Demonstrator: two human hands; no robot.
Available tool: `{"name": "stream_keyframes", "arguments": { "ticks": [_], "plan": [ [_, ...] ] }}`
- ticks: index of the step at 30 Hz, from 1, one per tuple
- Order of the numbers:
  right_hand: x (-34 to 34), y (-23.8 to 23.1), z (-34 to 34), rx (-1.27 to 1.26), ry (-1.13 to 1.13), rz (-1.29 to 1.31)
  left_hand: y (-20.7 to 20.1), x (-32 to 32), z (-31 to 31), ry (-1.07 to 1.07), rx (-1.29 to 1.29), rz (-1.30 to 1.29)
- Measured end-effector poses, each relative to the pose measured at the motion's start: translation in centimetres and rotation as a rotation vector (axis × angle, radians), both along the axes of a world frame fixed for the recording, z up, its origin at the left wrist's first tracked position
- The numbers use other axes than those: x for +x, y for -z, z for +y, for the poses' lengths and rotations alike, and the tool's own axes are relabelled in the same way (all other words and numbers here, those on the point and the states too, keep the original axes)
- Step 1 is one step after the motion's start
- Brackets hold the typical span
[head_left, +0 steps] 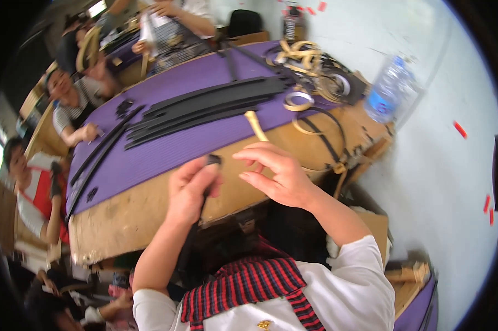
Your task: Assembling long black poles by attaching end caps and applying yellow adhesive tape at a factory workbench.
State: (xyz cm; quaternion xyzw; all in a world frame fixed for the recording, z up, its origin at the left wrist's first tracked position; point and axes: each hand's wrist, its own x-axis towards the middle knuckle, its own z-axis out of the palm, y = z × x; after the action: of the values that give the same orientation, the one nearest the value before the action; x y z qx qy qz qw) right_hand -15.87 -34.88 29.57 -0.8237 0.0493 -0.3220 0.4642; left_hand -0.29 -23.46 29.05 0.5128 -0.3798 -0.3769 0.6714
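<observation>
Indoors, purple mat (166, 161) on wooden table (128, 227), white wall (442, 171), left fingers (196, 175) gripping black strip (213, 160), right fingers (264, 156) parted

White short-sleeved shirt (342, 287), red-and-black striped cloth (243, 292) over it (small gold emblem (264, 324) below)
</observation>
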Motion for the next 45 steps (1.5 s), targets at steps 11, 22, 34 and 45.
{"name": "stream_keyframes", "arguments": {
  "ticks": [11, 22, 34, 45],
  "plan": [
    [2.3, -1.5, -1.2, -0.398, -0.142, -0.134, 0.6, -0.4, 0.0, 0.211, -0.005, 0.115],
    [2.2, -2.1, -1.1, -0.488, -0.108, -0.128, 0.5, 0.1, 0.3, 0.27, -0.021, 0.191],
    [2.7, -3.2, -0.6, -1.1, 0.021, -0.331, 1.0, -0.1, 0.4, 0.232, -0.098, 0.072],
    [2.4, -3.7, 0.7, 0.209, 0.0, 0.115, 1.3, 0.2, 0.0, 0.128, -0.038, 0.008]
  ]
}}
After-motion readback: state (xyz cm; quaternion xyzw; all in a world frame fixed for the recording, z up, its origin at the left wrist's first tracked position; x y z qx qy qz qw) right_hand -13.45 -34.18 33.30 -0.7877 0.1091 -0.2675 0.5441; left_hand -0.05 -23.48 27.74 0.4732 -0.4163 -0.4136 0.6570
